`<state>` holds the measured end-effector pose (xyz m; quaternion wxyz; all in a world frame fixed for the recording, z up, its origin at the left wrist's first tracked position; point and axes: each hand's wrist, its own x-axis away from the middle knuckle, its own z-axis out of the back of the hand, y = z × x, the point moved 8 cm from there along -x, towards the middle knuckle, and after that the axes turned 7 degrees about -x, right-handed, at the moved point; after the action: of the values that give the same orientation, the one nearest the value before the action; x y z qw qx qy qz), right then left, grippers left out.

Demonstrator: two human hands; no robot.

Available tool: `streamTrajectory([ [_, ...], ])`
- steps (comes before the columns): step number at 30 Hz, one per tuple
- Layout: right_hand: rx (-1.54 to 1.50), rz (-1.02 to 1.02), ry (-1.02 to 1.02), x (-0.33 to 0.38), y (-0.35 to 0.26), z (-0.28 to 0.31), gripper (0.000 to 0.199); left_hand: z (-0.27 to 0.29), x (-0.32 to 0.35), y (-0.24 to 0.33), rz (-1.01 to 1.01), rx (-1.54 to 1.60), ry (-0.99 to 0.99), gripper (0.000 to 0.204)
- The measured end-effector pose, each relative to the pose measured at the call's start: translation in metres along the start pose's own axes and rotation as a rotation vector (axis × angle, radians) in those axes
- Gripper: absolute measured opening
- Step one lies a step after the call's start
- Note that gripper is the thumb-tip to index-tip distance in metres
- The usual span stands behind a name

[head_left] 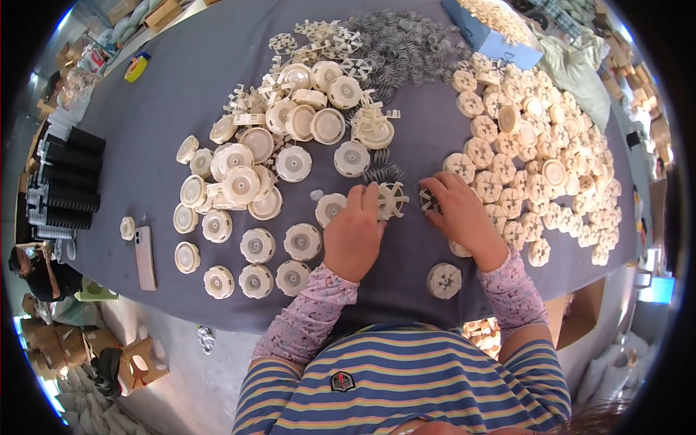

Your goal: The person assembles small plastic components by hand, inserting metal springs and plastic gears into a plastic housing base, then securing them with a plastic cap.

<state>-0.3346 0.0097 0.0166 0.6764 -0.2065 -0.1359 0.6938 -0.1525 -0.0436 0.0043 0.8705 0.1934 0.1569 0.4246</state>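
Note:
My left hand (354, 233) is closed at the left rim of a cream spoked plastic piece (392, 201), its fingers over the edge and thumb below. My right hand (465, 216) pinches a cream round part (427, 200) with dark gaps, mostly covered by the fingers. Just above the spoked piece lie a few loose metal springs (384, 173). A cream round cap (331, 208) sits partly under my left hand. Nearest my right forearm is a single round assembly (444, 280) with a spoked face.
Round caps (256, 245) spread over the left half of the grey-covered table. Behind them are heaps of spoked pieces (326, 40) and grey springs (406, 51). Many spoked round assemblies (500, 168) cover the right side. A blue box (496, 40), phone (146, 259) and yellow tape roll (135, 67) lie farther out.

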Motion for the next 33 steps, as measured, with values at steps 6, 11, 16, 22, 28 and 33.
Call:
streamTrajectory([
  [6,-0.169,-0.096,0.003,0.005,0.009,0.011,0.039,0.000,0.015,-0.004,0.022,0.024,-0.053,0.065],
  [11,-0.364,-0.175,0.116,0.031,0.012,0.018,0.023,0.004,0.051,0.002,-0.023,0.062,-0.081,0.067],
  [16,-0.189,0.268,0.074,0.049,-0.042,0.011,0.035,-0.004,0.074,-0.002,-0.012,0.165,-0.134,0.074],
  [22,-0.375,0.002,0.039,0.055,-0.009,0.040,0.057,-0.006,0.090,-0.017,0.063,0.296,-0.200,0.078],
  [28,-0.327,-0.034,-0.191,0.046,-0.029,-0.019,0.063,-0.007,0.093,-0.018,0.086,0.415,-0.215,0.077],
  [33,-0.342,-0.215,-0.231,0.055,-0.021,-0.012,0.068,-0.014,0.103,-0.024,0.071,0.541,-0.227,0.082],
])
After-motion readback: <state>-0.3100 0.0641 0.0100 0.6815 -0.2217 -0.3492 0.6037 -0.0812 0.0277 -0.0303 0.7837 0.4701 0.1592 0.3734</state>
